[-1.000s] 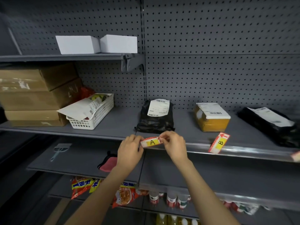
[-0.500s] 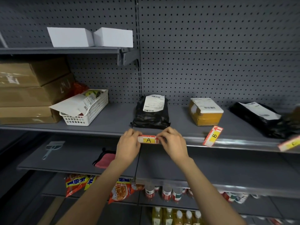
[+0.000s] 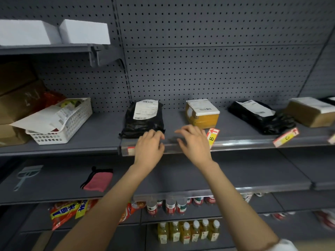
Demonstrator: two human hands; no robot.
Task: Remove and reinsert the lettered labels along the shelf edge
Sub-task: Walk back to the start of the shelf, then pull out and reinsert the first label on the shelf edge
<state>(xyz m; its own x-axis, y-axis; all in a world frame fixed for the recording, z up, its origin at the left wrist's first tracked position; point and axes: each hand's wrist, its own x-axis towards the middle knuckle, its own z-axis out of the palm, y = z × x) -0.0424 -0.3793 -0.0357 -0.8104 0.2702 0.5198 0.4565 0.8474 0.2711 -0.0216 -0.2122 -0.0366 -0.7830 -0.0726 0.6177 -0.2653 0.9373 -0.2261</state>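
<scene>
Hands over the shelf edge rail, left hand loosely curled covering a label seated in the rail, right hand open, fingers spread, beside tilted B label, C label further right.

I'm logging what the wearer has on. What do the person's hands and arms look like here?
Both the left hand and the right hand are bare: no gloves, rings or watch visible. The forearms are uncovered; a white sleeve edge shows on the right arm.

Open shelf btwn basket & black parcel; B label tight beside right hand.
</scene>
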